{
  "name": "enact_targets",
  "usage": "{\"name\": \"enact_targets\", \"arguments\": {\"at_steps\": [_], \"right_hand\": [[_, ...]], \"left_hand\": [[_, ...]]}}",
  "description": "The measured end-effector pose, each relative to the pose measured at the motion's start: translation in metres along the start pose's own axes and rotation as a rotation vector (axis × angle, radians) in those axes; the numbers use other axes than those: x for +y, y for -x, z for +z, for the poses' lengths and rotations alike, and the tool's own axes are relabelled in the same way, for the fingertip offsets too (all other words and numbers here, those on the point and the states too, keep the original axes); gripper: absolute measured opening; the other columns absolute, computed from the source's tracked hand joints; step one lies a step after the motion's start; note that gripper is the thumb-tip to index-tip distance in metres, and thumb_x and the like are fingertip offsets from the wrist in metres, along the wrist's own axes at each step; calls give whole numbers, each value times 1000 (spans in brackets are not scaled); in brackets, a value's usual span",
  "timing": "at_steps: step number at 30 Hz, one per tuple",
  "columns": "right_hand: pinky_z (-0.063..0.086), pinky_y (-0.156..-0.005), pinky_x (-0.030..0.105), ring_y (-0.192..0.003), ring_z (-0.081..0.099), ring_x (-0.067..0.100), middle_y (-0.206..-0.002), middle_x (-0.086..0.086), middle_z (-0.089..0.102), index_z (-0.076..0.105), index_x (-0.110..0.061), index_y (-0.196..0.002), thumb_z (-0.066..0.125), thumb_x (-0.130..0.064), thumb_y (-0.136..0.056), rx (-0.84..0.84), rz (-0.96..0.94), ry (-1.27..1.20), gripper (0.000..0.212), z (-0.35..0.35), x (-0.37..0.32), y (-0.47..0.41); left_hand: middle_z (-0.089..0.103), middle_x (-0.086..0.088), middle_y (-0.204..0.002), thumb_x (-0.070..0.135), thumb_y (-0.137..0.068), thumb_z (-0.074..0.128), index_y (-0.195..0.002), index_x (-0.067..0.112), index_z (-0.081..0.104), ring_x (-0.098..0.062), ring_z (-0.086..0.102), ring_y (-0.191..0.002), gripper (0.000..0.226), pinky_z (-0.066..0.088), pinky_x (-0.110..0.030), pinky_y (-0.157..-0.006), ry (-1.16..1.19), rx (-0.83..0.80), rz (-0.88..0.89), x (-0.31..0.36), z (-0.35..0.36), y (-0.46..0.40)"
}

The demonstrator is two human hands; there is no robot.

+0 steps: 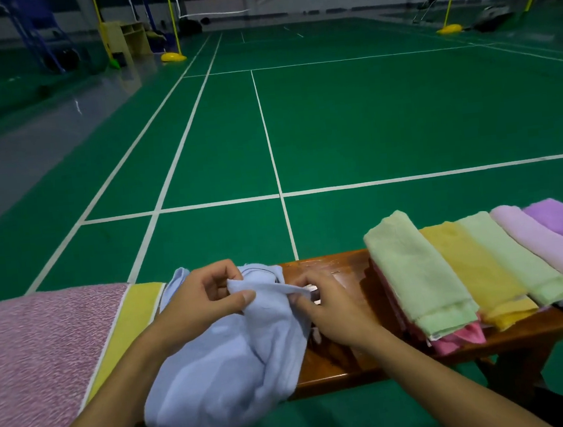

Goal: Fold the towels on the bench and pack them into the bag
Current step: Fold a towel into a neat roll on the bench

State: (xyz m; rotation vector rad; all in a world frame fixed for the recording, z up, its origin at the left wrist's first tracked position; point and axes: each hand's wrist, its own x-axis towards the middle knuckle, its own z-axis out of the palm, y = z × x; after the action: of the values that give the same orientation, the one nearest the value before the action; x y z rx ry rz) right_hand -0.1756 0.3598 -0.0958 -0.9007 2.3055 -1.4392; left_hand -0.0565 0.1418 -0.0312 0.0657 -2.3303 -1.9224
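Two bare hands pinch a crumpled pale blue towel (pixel 229 363) mid-bench, draping over the front edge of the brown wooden bench (pixel 339 366): left hand (pixel 203 303) and right hand (pixel 330 308) each grip its upper edge. Folded pastel towels (pixel 478 270) overlap toward the bench's right end; a pink-and-yellow textured towel (pixel 46 356) covers the left end.

We see a pale blue towel (pixel 225 363) beside a speckled pink one with a yellow stripe (pixel 46 356). Folded towels run light green (pixel 416 276), yellow (pixel 479 280) and lilac (pixel 551 249) on our brown bench (pixel 342 359).
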Motion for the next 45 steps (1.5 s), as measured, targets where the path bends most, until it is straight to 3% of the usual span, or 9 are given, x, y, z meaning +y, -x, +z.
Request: {"name": "enact_targets", "arguments": {"at_steps": [3,6,11,18,26,34,37,40,45], "right_hand": [[53,-83,28,-98,65,10,-104,-1,71,75,-25,-100,68,-30,-97,-11,54,-242,9,10,-2,-6],[51,-104,29,-126,63,6,-135,-7,69,78,-6,-105,71,-7,-96,-46,143,-579,11,21,-6,-8],[45,-116,44,-135,60,13,-142,-8,67,83,-7,-97,72,4,-91,-27,120,-764,17,32,-13,-12],[55,-97,33,-118,71,16,-122,-2,77,85,-5,-92,82,6,-83,37,-9,-537,15,0,-16,-19],[55,-95,23,-112,66,3,-124,-10,72,87,-22,-97,86,-10,-84,-14,-253,134,18,-40,-26,-29],[50,-72,37,-86,63,17,-93,-12,72,68,-33,-107,82,-28,-88,320,-363,437,24,-65,-85,-28],[45,-81,37,-96,51,16,-95,-19,69,66,-36,-122,82,-26,-88,407,-371,369,39,-80,-114,-23],[45,-91,26,-100,55,13,-99,-21,73,78,-31,-109,80,-21,-89,473,-498,247,23,-98,-146,-15],[50,-75,20,-83,67,3,-92,-9,76,77,-15,-101,79,-10,-92,342,-446,-52,11,-109,-168,0]], "left_hand": [[58,0,-73,4,-89,82,-87,6,61,-11,55,-67,21,48,-20,-65,10,3,14,0,-6,3],[57,-1,-73,12,-84,83,-83,15,64,-11,53,-67,19,47,-20,-64,19,6,20,1,-12,6],[56,-5,-73,8,-83,87,-85,11,61,-16,50,-67,26,45,-22,-60,13,21,14,-1,-20,9],[47,-12,-71,32,-77,94,-79,16,56,-17,39,-63,41,33,-29,-56,-247,45,54,-9,-33,10],[64,0,-81,68,-77,81,-84,25,56,-28,63,-73,51,58,-46,-63,-582,186,164,-13,-36,8],[58,-3,-66,21,-90,84,-87,18,58,-14,48,-62,27,46,-40,-55,-415,428,283,37,-20,-9],[75,-7,-76,8,-90,82,-102,14,63,-14,63,-69,23,53,-36,-66,-178,506,326,74,-13,-7],[81,-7,-89,5,-89,81,-118,12,69,-15,72,-83,32,62,-34,-79,3,594,396,113,-10,0],[81,-4,-91,7,-95,74,-106,6,68,-14,73,-85,12,61,-30,-77,74,518,334,139,-9,11]]}}
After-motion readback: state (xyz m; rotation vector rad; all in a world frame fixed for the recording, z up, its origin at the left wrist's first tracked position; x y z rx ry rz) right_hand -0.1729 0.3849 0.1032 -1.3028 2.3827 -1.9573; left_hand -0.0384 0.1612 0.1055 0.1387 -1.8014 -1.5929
